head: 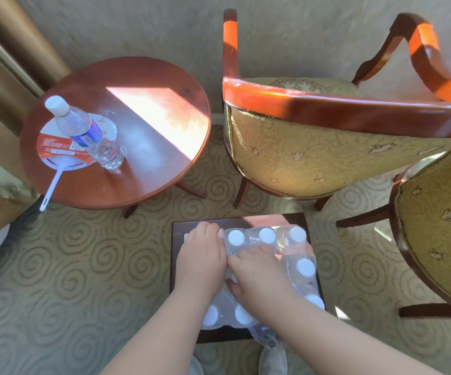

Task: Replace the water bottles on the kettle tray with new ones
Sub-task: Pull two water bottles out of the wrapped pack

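Shrink-wrapped pack of water bottles (270,269) sits on a dark low surface (177,255) right below the person, long axis running away from them. Both hands sit mid-pack — left hand (201,262) pressed flat, right hand (257,277) fingers dug into the plastic wrap (297,255), neither nearer. 1 used bottle (77,125) stands well apart, upper left.

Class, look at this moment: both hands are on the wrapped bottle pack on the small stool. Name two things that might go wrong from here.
1. The left hand and right hand press into the pack; if the wrap tears suddenly, bottles may roll off the stool.
2. The pack fills nearly the whole stool, reaching its right edge, so a hard tug might drag it off.
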